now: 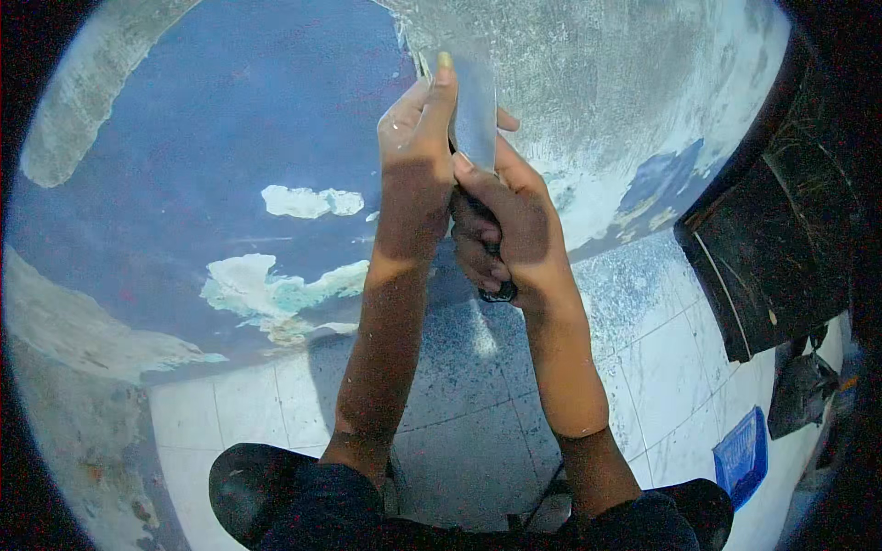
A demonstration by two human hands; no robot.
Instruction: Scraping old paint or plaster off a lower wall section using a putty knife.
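My right hand [506, 220] is closed around the black handle of a broad metal blade [475, 113], which looks like a knife or a scraper and points up the wall. My left hand [424, 131] grips the left side of the same blade, its thumb lying up along the metal. The tip of the blade is close to the ragged edge between blue paint [275, 103] on the left and bare grey plaster [606, 82] on the right. Several pale bare patches break the blue paint lower down.
Paint flakes and dust lie on the white tiled floor [455, 441] at the foot of the wall. A dark box-like object [778, 262] stands at the right. Near it are a black plastic bag [803, 392] and a blue plastic dustpan or tray [743, 458]. My knees are bent on both sides.
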